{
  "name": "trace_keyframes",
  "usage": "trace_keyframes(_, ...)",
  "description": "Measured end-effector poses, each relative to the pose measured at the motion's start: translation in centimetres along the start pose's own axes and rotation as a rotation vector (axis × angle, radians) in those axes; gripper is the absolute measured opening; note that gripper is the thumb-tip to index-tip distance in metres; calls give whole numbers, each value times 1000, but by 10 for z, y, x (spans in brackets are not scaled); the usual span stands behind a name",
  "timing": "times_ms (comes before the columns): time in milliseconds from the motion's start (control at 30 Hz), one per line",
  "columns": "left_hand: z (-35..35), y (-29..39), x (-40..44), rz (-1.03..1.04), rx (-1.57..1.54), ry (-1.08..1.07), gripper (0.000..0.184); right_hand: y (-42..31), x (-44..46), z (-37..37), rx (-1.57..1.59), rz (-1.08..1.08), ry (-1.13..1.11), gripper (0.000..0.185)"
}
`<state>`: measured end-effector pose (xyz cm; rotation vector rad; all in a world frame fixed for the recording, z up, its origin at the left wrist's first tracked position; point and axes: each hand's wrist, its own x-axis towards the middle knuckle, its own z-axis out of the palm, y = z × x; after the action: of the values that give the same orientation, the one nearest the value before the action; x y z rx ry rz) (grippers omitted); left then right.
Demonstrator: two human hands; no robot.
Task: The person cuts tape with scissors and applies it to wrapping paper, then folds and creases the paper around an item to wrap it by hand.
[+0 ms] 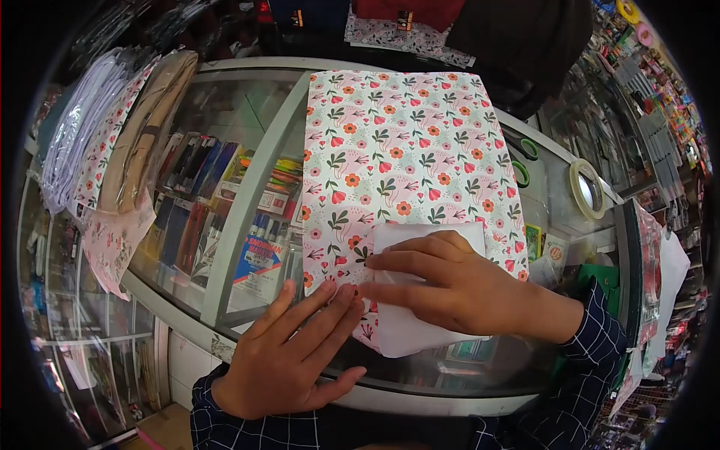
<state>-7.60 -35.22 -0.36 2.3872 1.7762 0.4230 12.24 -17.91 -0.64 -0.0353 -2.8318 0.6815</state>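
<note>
In the middle of the frame, a large rectangular sheet of white paper printed with red and orange flowers and green leaves [405,150] lies across a glass-topped counter with grey metal framing [259,191]. Over its lower end is a flat, plain white piece [409,334]; whether it is a turned-back fold or separate, I cannot tell. At lower centre, the right hand [450,289] rests palm down on this piece, two digits stretched leftward with a gap between them; whether the others pinch anything cannot be told. Beside it, the left hand [304,349] has its fingers lightly spread, thumb apart, fingertips at the sheet's lower-left edge. Toward the right are green scissor handles [526,178] and a pale tape roll [599,196]; at upper left stand plastic-wrapped tan folded goods [146,127].
</note>
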Motion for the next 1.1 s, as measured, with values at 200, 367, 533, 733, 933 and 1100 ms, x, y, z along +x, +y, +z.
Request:
trace_keyframes(200,-2,-2,-1,6,-14,-7,63,2,-2,2,-5,-22,16,33)
trace_keyframes(367,-2,3,1,-54,-58,2,67,1,-2,0,-36,-19,-4,37)
trace_keyframes(533,-1,3,3,-6,17,8,71,-7,9,6,-67,59,56,40)
trace_keyframes(733,1,2,2,9,16,57,70,-7,16,11,-388,98,186,29)
trace_keyframes(933,0,4,2,-2,-2,53,66,-4,13,3,-457,208,165,29)
trace_keyframes(1100,-1,3,2,1,-41,47,67,5,9,-1,-386,298,186,29)
